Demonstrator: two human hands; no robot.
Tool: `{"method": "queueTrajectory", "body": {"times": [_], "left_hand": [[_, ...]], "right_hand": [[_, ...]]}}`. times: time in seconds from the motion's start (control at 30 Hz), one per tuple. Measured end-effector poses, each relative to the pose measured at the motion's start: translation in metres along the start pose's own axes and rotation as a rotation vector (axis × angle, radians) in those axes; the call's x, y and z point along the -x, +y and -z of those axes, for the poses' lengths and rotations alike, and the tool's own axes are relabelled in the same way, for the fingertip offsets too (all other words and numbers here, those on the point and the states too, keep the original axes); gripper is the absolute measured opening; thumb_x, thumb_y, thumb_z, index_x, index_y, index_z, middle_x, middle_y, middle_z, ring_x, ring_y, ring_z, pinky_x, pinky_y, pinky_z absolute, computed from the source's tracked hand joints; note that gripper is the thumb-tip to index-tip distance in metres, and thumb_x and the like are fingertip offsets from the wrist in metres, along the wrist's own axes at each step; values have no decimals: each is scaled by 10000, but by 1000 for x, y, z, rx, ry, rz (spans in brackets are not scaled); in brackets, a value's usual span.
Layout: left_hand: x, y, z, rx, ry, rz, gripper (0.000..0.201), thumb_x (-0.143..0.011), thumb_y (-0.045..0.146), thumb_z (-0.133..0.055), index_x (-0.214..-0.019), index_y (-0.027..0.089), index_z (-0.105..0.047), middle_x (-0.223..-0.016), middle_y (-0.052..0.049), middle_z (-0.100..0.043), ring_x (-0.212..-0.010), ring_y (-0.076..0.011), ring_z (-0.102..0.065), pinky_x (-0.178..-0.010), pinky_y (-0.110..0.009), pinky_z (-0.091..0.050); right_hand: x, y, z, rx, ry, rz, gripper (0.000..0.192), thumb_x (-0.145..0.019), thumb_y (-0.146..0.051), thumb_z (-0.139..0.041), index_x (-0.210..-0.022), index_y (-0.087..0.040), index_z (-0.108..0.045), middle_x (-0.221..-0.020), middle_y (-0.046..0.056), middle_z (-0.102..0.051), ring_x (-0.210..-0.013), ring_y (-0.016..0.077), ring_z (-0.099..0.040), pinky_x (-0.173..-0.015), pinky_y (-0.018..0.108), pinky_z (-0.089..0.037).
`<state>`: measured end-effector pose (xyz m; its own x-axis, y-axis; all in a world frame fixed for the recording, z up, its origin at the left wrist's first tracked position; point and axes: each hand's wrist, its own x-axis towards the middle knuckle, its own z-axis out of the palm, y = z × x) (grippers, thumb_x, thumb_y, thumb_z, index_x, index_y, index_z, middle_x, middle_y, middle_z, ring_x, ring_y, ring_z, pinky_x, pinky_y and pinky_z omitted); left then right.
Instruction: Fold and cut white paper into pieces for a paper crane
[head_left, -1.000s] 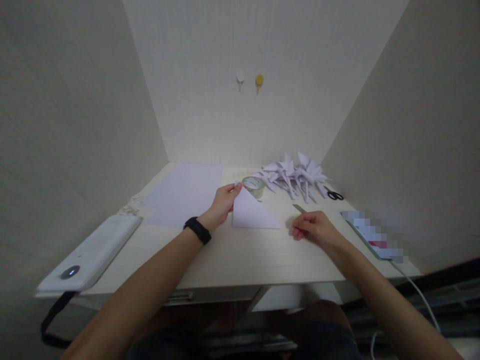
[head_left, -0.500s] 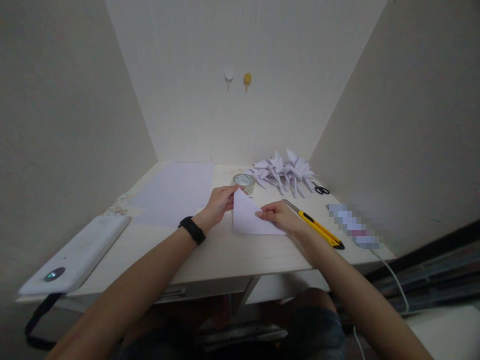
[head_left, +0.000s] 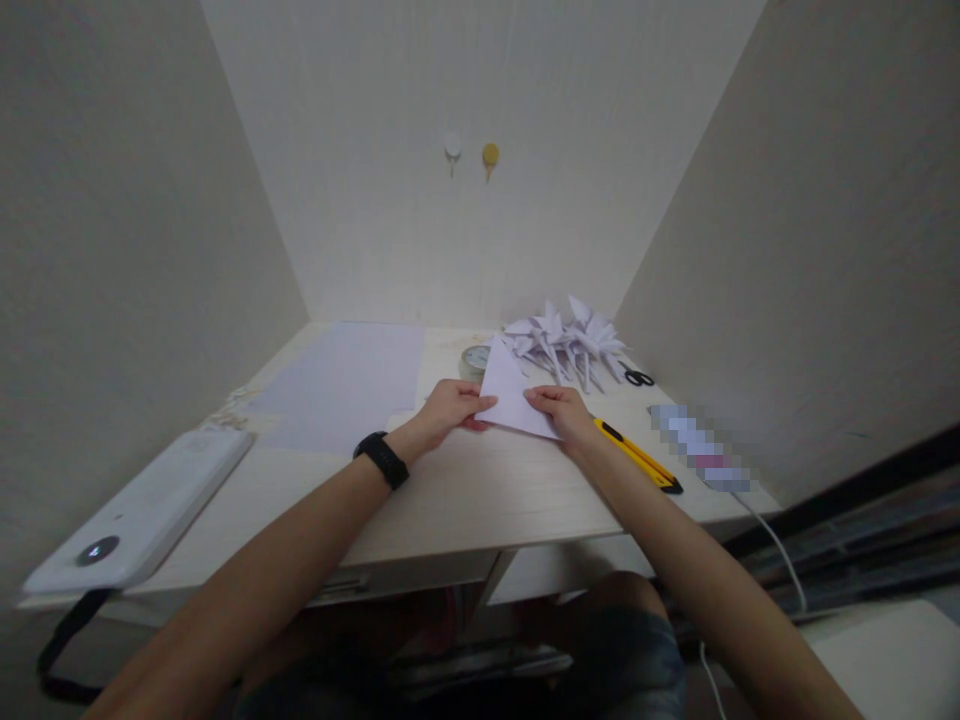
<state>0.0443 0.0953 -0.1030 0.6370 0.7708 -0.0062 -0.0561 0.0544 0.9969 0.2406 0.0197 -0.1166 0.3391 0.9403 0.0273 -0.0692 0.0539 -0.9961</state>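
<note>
My left hand (head_left: 451, 404) and right hand (head_left: 562, 410) are pinching the folded paper (head_left: 507, 395) from either side over the table (head_left: 465, 505), the paper hiding some fingertips. It is also partly covering the tape roll (head_left: 472, 363); my right hand is concealing the yellow knife's (head_left: 637, 457) front end. Pixels are blurring a flat thing (head_left: 697, 448) beyond.

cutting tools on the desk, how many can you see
2: a yellow utility knife just right of the right hand, its blade end mostly hidden, and black-handled scissors at the right edge of the folded paper pile. Others could be hidden.
</note>
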Motion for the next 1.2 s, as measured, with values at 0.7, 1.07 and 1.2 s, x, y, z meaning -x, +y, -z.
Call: {"method": "queueTrajectory", "body": {"times": [0.7, 1.07, 1.2], "left_hand": [[1, 6, 3, 140, 92, 10, 101, -877, 134, -626, -962, 120, -572, -842, -99, -711, -679, -190, -729, -617, -279, -592], [3, 0, 4, 96, 24, -38, 413, -712, 108, -772, -1098, 103, -624, -862, -115, -733, -779, -206, -716, -670, -301, -582], [2, -3, 4, 57, 45, -46, 476, -654, 147, -829, -1086, 125, -631, -853, -90, -727, -750, -186, -700, -630, -288, -569]], "right_hand": [[-17, -5, 0, 31, -70, -31, 403, -487, -454, -878, -684, -155, -693, -618, 18, -689, -511, 137, -550, -489, 259, -380], [-14, 10, 7, 64, -17, -17, 386, -545, -477, -846, -724, -171, -694, -648, 13, -687, -535, 154, -550, -511, 275, -379], [-13, 11, 5, 93, -22, -5, 394, -545, -499, -841, -719, -179, -691, -652, 17, -686, -539, 165, -557, -508, 281, -383]]}}
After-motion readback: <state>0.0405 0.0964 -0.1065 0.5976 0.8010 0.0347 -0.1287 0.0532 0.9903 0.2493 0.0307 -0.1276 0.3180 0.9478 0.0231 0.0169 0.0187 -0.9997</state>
